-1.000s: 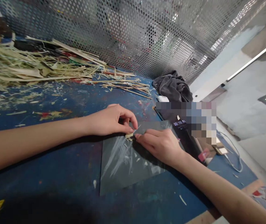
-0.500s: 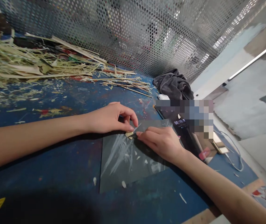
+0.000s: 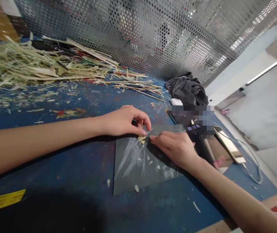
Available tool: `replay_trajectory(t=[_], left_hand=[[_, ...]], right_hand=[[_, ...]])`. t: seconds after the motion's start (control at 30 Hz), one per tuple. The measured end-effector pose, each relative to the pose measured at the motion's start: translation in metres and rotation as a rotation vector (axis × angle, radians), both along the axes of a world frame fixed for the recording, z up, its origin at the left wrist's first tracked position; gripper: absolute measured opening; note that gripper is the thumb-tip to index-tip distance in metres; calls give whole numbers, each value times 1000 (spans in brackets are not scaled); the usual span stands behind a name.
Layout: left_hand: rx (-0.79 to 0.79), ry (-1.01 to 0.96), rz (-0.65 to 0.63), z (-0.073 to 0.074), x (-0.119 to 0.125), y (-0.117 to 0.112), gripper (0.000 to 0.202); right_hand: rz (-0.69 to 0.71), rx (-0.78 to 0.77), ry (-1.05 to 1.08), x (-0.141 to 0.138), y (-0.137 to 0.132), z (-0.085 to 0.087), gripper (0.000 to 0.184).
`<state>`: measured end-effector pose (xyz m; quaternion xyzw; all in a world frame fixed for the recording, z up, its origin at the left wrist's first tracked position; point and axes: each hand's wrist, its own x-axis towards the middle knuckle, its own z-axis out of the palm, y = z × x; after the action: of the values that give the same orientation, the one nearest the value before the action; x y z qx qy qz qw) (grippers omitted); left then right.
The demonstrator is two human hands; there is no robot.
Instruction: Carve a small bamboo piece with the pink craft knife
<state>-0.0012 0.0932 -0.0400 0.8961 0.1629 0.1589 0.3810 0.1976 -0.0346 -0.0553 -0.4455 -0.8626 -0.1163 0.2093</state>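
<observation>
A small pale-yellow piece, like a bit of plant strip, lies on the dark grey board. My left hand is closed in a pinch at it, the thumb tip resting at its upper edge and the other fingers curled. From the right, my right hand grips a thin dark blade, its tip at the piece. Most of the blade is hidden in the fingers. White scratches mark the board, and several pale shavings lie on it.
A heap of pale strips and several thin sticks lie along the perforated metal screen. To the right are a dark cloth, a white case, a tablet showing a timer, a phone and a cable.
The whole view has shifted, so things appear further right. Both hands keep nearly the same place on the board, and slightly more of the pale-yellow piece shows.
</observation>
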Motion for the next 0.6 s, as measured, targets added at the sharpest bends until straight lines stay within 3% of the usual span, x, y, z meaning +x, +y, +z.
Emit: replay_trajectory(t=[0.13, 0.3, 0.6], left_hand=[[16, -1, 0, -1, 0, 0, 12], [-5, 4, -2, -1, 1, 0, 12], [4, 16, 9, 1, 1, -2, 12]], right_hand=[[59, -37, -16, 0, -1, 3, 33], [0, -13, 82, 1, -2, -1, 28], [75, -27, -91, 7, 0, 5, 35]])
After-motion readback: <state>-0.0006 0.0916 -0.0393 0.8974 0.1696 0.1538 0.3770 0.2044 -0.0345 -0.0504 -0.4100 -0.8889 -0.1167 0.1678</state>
